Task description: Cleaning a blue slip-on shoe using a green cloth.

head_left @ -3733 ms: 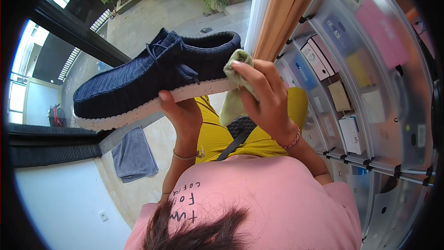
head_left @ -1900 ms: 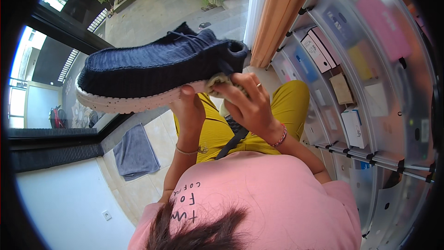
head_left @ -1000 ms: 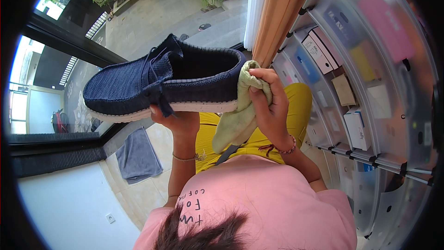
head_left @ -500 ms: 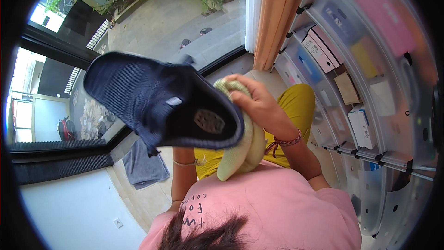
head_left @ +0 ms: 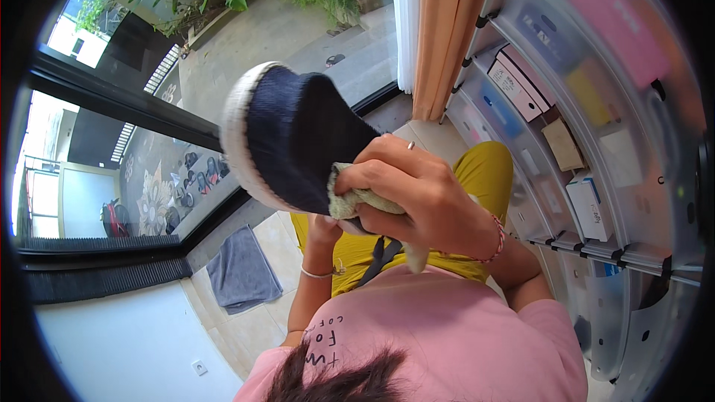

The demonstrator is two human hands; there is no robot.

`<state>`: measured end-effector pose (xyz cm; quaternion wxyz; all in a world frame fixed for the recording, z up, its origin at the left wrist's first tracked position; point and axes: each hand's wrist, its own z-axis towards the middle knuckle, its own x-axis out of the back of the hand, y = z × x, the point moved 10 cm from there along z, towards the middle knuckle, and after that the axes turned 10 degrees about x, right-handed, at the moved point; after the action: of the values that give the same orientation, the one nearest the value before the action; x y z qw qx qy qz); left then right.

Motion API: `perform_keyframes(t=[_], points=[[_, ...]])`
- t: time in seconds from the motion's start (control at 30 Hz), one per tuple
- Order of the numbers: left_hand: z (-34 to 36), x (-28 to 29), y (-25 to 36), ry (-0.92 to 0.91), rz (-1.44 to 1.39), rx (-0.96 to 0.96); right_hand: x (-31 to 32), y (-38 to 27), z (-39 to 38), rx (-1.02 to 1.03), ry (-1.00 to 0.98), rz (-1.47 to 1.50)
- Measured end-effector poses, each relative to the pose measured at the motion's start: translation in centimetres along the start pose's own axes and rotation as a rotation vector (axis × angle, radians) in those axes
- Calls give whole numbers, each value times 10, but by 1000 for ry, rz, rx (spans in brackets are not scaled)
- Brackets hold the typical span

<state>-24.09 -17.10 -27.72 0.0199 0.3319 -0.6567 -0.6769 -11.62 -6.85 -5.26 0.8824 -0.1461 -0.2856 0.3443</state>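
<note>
Shelving with translucent drawers lines the right side; a white box there carries dark print, most of the other markings being too small to read. Next comes the pink shirt, with loose, hand-drawn-looking dark lettering down the front, partly behind hair. The navy shoe is held up above the lap, tilted, its pale sole edge toward the left; it is so foreshortened that toe and heel are hard to tell apart, and no label shows on it. The right hand has its grip bunched around the green cloth, which appears pressed against the dark upper. The left hand supports the shoe from below, its grip closed there, fingers partly hidden. Good wiping likely calls for a firm lower hold, short even strokes, a fresh fold of cloth often, and care that the ring doesn't snag the fabric.
</note>
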Motion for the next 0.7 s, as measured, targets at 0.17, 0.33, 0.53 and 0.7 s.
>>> perform_keyframes(t=[0.17,0.33,0.53,0.7], points=[[-4,-2,-23,-22,-52,5,10,35,-10,-120,71,-198],[0,-9,-17,-28,-113,33,-7,4,-5,-129,-1,247],[-1,-11,-19,-54,-28,-16,22,5,2,-26,315,0],[-5,-17,-8,-47,-31,19,-1,12,-16,-192,21,9]])
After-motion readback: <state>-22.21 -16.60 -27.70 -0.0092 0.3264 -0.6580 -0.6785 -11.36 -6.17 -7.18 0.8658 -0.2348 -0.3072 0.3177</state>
